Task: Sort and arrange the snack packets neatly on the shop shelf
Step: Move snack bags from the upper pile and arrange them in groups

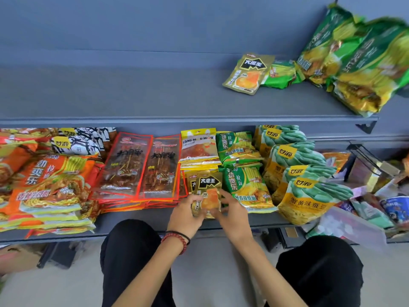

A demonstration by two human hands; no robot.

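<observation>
A small gold snack packet point(208, 191) with a black logo stands at the front of the lower shelf point(137, 220). My left hand point(187, 216) grips its lower left edge and my right hand point(232, 212) grips its lower right edge. More gold packets sit just behind it. To its left lie red skewer packets point(141, 167) and orange noodle bags point(46, 187). To its right are green noodle packets point(247, 185) and yellow-green bean bags point(303, 185). Yellow packets point(199, 147) are stacked behind.
The upper shelf point(132, 94) holds one gold packet point(249, 73), a small green packet point(282, 74) and big green bags point(358, 60) at the right. Mixed goods and a wire rack point(371, 165) crowd the far right. My knees in black trousers are below.
</observation>
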